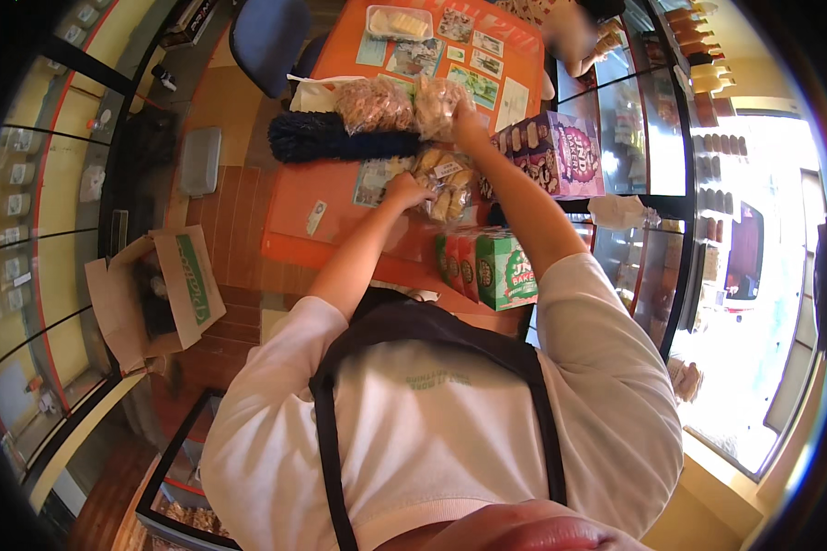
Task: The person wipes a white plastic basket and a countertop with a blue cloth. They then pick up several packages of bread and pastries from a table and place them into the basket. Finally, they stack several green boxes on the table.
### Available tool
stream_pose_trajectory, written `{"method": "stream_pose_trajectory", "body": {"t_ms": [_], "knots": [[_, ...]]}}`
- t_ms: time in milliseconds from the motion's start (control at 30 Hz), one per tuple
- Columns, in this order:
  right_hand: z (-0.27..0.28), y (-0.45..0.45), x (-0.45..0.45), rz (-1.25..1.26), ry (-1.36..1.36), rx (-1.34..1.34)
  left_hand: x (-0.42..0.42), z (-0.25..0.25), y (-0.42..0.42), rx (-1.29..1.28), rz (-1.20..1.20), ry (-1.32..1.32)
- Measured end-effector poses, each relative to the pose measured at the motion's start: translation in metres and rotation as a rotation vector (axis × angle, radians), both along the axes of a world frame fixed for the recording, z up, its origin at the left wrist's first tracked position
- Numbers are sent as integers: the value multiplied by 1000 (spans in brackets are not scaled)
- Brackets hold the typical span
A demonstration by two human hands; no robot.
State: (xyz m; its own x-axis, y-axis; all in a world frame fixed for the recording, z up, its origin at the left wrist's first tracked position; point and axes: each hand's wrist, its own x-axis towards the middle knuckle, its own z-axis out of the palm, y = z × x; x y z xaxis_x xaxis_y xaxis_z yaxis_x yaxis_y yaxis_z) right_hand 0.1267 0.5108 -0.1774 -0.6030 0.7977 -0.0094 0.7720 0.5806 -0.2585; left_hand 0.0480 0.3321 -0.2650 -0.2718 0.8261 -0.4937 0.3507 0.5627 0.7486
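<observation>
On the orange table (303, 200), my left hand (405, 191) grips the near left side of a clear plastic bag of golden baked goods (449, 180), which bears a white label. My right hand (470, 125) is closed on the right side of another clear bag (435, 103), whose pale brown contents are hard to make out. Left of that bag, a bag of pinkish-brown shredded food (373, 103) rests against a dark blue fluffy duster (338, 138). Both bags in my hands touch or nearly touch each other.
Purple printed boxes (565, 155) and green and red boxes (496, 265) stand along the table's right side. A plastic-wrapped tray (400, 23) sits at the far end. Glass display cases (634, 138) flank the right; an open carton (179, 289) lies left. Another person's arm (579, 58) is far right.
</observation>
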Motion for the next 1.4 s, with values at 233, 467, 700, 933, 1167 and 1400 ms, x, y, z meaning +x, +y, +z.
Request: {"method": "stream_pose_trajectory", "body": {"t_ms": [233,467,700,933,1167,1400], "knots": [[60,27,-21,-85,558,49,-34,-22,-73,385,286,-437],[111,10,-24,-17,809,-146,-73,32,-130,457,416,-838],[274,-88,62,-263,1382,-584,-99,111,-152,571,463,-1060],[364,-146,257,-164,1911,-539,-112,135,-185,817,319,-1491],[377,-276,447,-392,2047,-330,28,255,-131,1133,12,-1302],[329,-408,606,-695,1474,-26,270,275,-80,762,192,-1200]]}}
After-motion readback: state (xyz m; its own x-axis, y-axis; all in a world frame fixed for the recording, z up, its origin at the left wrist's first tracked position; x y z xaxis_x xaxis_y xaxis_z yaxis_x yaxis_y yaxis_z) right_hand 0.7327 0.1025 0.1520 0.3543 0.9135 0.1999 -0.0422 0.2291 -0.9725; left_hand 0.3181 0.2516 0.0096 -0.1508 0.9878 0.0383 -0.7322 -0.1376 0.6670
